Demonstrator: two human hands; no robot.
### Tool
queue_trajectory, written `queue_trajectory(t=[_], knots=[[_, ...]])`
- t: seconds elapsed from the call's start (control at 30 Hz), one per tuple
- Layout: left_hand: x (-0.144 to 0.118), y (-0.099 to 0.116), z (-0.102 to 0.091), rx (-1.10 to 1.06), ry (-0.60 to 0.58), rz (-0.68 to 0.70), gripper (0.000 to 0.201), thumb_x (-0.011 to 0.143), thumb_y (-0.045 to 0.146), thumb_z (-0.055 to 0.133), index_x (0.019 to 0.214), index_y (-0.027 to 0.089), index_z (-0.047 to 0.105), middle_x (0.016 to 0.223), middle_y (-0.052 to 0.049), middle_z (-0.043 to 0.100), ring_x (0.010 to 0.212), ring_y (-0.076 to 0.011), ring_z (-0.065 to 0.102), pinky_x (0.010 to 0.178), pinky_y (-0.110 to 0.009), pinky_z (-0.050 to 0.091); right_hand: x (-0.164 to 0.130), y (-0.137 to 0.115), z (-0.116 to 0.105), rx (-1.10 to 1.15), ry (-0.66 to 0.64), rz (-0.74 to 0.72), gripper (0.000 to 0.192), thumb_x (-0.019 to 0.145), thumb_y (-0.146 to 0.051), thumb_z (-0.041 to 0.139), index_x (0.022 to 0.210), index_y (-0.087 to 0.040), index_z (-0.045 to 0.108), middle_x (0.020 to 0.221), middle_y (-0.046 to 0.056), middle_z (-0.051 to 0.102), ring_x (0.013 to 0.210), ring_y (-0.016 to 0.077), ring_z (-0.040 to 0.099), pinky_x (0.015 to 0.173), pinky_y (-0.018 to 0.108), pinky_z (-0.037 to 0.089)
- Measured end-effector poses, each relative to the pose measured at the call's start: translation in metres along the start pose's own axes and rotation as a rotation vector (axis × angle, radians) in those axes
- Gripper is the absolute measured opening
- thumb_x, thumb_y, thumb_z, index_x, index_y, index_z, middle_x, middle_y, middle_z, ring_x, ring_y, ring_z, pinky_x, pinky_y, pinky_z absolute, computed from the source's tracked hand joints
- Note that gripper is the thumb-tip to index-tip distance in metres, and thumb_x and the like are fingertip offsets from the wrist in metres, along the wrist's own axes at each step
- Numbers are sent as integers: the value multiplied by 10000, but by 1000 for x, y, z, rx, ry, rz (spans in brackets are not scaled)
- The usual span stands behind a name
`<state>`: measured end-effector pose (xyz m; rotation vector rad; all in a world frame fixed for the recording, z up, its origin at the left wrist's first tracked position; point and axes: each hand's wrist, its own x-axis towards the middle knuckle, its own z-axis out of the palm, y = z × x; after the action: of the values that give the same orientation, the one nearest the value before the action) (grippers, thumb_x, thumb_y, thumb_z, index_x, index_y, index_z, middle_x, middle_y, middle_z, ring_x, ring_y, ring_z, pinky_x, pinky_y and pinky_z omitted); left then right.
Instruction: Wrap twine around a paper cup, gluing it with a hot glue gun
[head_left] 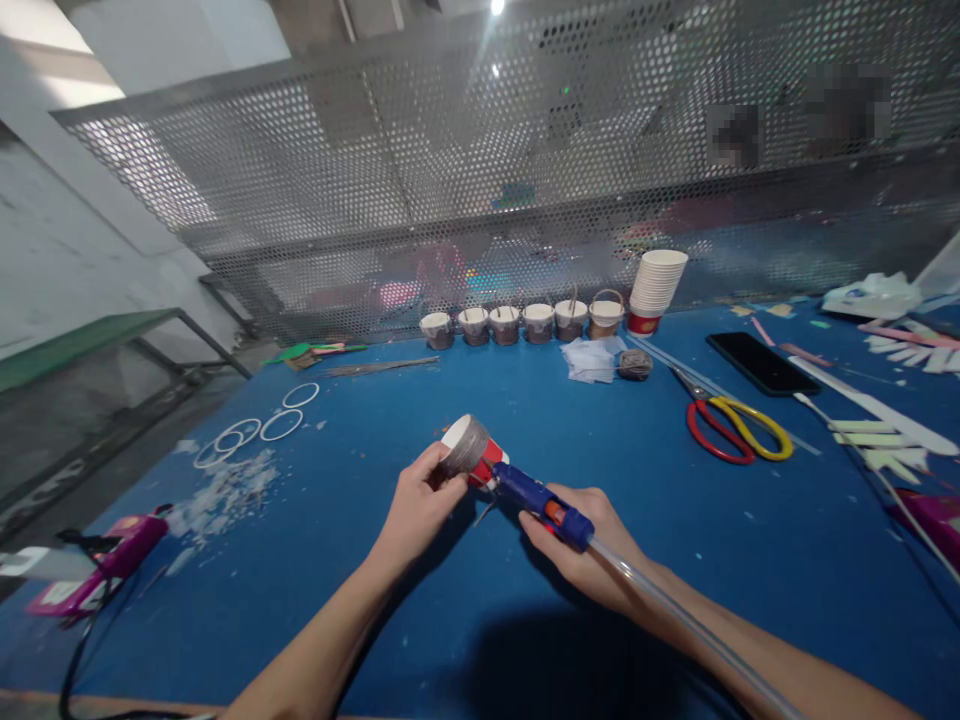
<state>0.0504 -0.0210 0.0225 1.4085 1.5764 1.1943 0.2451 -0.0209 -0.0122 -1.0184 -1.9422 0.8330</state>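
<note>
1. One blue table [675, 560] is filling the lower two thirds of the frame, with a perforated metal screen [480, 180] standing along its far edge.
2. You are gripping a blue glue gun [541, 507] in your right hand [581, 550], just right of centre; your fingers are wrapping fully round its body, and a clear glue stick [675, 615] is trailing from its back toward the lower right.
3. You are holding a small red-and-white cup [471, 450] in your left hand [416, 505] at centre frame, fingers pinching its side; the cup is lying tilted with its grey-wrapped end facing up and left, and the gun's nozzle is touching its red side.
4. Red-and-yellow scissors [731, 425] are lying to the right, near a black phone [761, 362].
5. A stack of white cups [654, 288] is standing at upper centre-right, beside a row of small wrapped cups [521, 322].
6. White rings [259, 425] are lying at the left.
</note>
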Motion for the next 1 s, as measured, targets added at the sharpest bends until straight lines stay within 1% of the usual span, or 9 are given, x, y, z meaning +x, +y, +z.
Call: queue_trajectory(t=[0.1,0.2,0.4,0.6,0.73,0.83,1.0], knots=[[1,-2,-1,-1,-15,6,64,643,222,565,655,167,596,611,19,522,542,-104,447,508,-238,362,-2,-1,1,0,-14,-15,273,813,-295,534,594,-223,389,498,-49,425,425,84,347,451,223,304],[2,-3,-2,-12,-25,10,59,622,198,559,655,173,601,603,23,510,548,-109,451,512,-236,371,-2,-3,0,-1,-17,-14,267,811,-300,529,593,-222,394,501,-44,436,431,89,355,459,227,311],[5,-5,-6,-8,-39,26,66,601,181,552,656,175,587,641,25,478,557,-104,431,503,-225,364,2,-5,-4,20,-8,71,254,818,-342,516,609,-210,458,529,-27,466,460,100,382,480,232,341],[6,-5,-8,-22,-88,45,89,612,176,536,670,174,603,688,8,510,578,-113,458,509,-229,393,0,-5,-2,18,-26,26,268,813,-318,519,585,-213,422,502,-39,431,444,90,353,459,224,310],[8,-6,-12,-20,-129,16,95,610,169,544,686,173,600,680,12,500,568,-110,462,509,-230,403,1,-6,-4,31,-13,55,253,802,-319,518,589,-212,433,508,-36,442,446,92,358,460,223,321],[10,-6,-14,-27,-157,-10,99,618,166,543,699,172,600,672,15,490,549,-103,455,507,-235,402,2,-7,-5,83,4,90,260,805,-321,521,589,-213,423,503,-41,433,445,90,360,452,223,316],[10,-3,-17,-55,-168,-30,109,599,166,555,689,169,617,693,3,515,545,-99,465,503,-238,401,2,-7,-6,137,16,95,283,806,-322,529,580,-213,398,497,-47,412,454,86,339,440,227,295]])
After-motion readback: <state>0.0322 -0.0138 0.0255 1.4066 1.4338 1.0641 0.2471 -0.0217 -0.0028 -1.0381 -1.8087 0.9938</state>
